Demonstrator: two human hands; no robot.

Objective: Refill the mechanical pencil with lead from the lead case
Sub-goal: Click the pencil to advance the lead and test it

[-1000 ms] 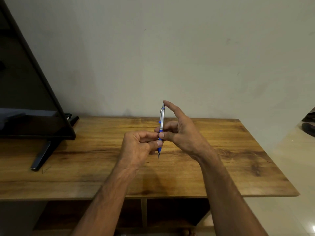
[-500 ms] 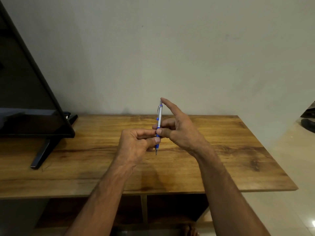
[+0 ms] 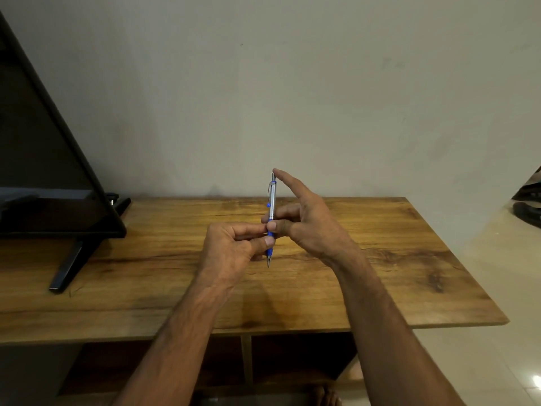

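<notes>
A silver mechanical pencil (image 3: 271, 200) with a blue grip and clip stands upright above the wooden table (image 3: 395, 259), tip pointing down. My left hand (image 3: 234, 247) pinches its blue grip between thumb and fingers. My right hand (image 3: 307, 221) holds the barrel with thumb and middle finger, and its index finger rests on the top push button. No lead case shows anywhere in view.
A black TV (image 3: 44, 171) on a slanted stand (image 3: 70, 265) fills the table's left side. A plain wall rises behind the table. Open shelves sit under the tabletop, and tiled floor lies to the right with a dark object (image 3: 527, 212) at the edge.
Both hands and the pencil have stayed almost still; the view shifted slightly. My right index finger remains on the pencil's top.
</notes>
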